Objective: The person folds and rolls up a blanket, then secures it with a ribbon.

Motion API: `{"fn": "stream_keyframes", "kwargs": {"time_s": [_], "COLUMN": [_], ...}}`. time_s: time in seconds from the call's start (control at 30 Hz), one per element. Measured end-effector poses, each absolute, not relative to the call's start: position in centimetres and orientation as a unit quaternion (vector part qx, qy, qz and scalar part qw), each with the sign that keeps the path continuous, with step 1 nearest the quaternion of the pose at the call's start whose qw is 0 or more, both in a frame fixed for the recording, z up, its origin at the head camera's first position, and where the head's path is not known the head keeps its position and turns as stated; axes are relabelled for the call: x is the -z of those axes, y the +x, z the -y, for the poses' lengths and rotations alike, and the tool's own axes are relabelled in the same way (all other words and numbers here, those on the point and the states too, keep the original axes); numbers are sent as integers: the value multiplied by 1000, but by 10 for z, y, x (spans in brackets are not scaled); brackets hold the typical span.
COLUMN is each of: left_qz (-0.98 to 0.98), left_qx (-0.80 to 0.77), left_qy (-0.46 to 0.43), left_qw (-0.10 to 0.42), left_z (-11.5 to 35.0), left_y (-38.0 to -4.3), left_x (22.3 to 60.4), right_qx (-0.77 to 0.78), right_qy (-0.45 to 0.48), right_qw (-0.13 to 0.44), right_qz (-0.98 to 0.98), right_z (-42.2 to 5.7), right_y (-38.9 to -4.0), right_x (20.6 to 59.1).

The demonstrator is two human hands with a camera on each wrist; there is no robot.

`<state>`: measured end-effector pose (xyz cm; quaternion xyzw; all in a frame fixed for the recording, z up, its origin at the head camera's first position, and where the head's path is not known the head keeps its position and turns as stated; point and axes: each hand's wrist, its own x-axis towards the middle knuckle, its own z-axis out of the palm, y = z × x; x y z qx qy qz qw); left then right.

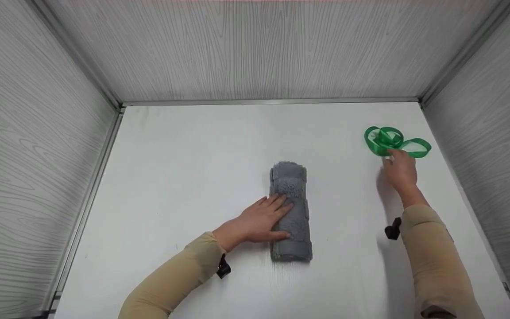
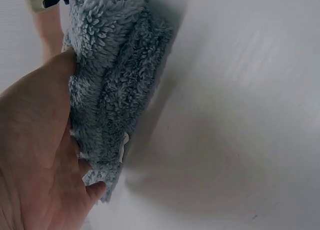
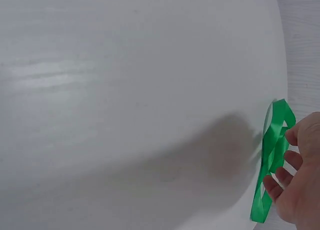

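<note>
A grey fluffy cloth (image 1: 294, 221), rolled into a long bundle, lies on the white table. My left hand (image 1: 261, 220) rests on it with fingers spread and straight. The left wrist view shows the pile of the rolled cloth (image 2: 107, 85) up close, beside the left hand (image 2: 37, 135), and a small white tag on its edge. Toward the back right lies a looped green ribbon (image 1: 376, 148). My right hand (image 1: 401, 170) reaches to its near edge. Seen from the right wrist, the fingers of the right hand (image 3: 302, 177) are loosely bent right at the green ribbon (image 3: 272, 137), with gaps between them.
The white table (image 1: 193, 150) is bounded by grey wood-grain panels at the back (image 1: 255, 53), left (image 1: 20, 146) and right (image 1: 494, 133). Metal strips run along its edges. Both forearms wear tan sleeves with a small black device at each wrist.
</note>
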<state>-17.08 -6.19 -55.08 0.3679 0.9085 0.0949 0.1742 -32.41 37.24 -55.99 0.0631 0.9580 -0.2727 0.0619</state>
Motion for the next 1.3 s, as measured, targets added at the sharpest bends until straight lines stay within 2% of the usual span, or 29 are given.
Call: {"fn": "stream_keyframes", "kwargs": {"time_s": [0.33, 0.67, 0.77, 1.03, 1.3], "left_qz": [-910, -911, -911, -912, -911], "left_qx": [-88, -83, -83, -81, -86], "left_qy": [361, 360, 360, 360, 353], "left_qw": [184, 185, 182, 179, 192], "left_z": [57, 57, 57, 57, 57], "left_y": [-172, -171, -171, -172, -172], "left_x": [549, 550, 551, 549, 549], "right_qx": [230, 227, 217, 210, 274], "right_qy": [52, 57, 64, 76, 85], "right_qw": [133, 200, 180, 51, 17], "right_qz": [-963, -951, -957, -973, -958], "right_z": [-396, -396, -394, -394, -379], "right_y": [-327, -329, -328, -321, -330], "right_x": [556, 562, 562, 572, 563]}}
